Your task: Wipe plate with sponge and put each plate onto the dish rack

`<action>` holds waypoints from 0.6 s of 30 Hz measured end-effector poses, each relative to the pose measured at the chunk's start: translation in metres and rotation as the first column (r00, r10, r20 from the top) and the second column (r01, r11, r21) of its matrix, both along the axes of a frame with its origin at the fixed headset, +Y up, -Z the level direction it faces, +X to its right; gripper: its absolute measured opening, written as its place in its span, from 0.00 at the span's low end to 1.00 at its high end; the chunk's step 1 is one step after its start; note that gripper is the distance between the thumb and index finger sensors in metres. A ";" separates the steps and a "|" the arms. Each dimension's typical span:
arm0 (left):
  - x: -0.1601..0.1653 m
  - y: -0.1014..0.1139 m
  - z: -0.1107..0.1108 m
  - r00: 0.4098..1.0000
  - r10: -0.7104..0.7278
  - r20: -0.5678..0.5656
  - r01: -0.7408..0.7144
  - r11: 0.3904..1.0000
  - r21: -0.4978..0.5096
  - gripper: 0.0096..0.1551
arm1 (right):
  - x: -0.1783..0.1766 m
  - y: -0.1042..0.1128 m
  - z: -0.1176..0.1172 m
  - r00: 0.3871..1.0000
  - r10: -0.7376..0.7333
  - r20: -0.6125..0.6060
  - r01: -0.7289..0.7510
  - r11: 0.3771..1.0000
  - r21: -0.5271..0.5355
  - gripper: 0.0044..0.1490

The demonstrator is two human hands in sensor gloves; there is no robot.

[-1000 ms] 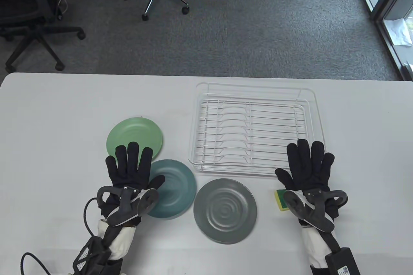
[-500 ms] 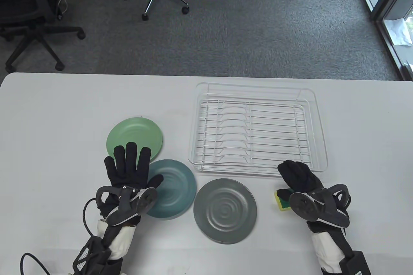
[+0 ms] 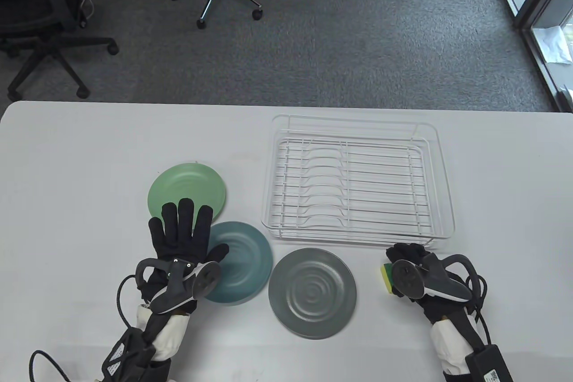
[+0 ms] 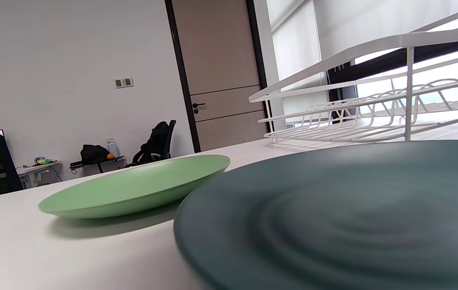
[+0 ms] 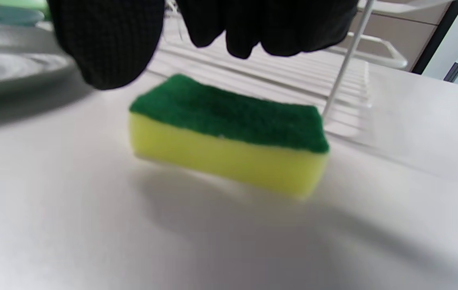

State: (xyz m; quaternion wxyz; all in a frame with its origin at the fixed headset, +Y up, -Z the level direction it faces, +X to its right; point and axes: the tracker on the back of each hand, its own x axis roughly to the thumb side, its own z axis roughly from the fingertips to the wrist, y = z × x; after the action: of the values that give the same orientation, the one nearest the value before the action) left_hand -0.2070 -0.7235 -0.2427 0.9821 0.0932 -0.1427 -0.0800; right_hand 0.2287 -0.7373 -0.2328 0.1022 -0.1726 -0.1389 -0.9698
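Three plates (image 3: 186, 187) (image 3: 244, 261) (image 3: 312, 292) run diagonally toward the table's (image 3: 67, 162) near edge, left of the dish rack (image 3: 358, 176), with the sponge (image 3: 387, 276) just before the rack's near right corner.

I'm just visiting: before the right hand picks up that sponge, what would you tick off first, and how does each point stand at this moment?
1. Sponge lies flat on the table, green side up: ok.
2. Right hand is above the sponge, fingers curled over it: ok.
3. Fingers have closed on the sponge: not ok; the right wrist view shows a gap.
4. Left hand lies flat over the teal plate edge: ok.
5. Dish rack has no plates in it: ok.
6. Grey plate lies clear of the sponge: ok.
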 end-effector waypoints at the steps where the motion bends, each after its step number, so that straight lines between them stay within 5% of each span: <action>1: 0.000 0.000 0.000 1.000 0.000 0.000 0.000 1.000 -0.002 0.54 | -0.001 -0.004 -0.001 1.000 0.029 0.001 -0.029 0.999 -0.020 0.59; 9: 0.002 0.000 0.000 1.000 -0.004 0.003 0.004 1.000 -0.004 0.54 | 0.001 -0.025 -0.008 0.993 0.120 0.020 -0.118 0.989 -0.095 0.62; 18: 0.008 0.001 0.002 1.000 -0.014 0.025 0.014 1.000 -0.006 0.53 | 0.000 -0.023 -0.008 0.999 0.051 -0.007 -0.051 0.999 0.006 0.58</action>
State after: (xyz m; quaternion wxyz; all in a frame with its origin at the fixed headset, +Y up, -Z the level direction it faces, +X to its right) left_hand -0.1994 -0.7230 -0.2407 0.9799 0.0901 -0.1561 -0.0853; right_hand 0.2286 -0.7605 -0.2410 0.1277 -0.1720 -0.1403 -0.9667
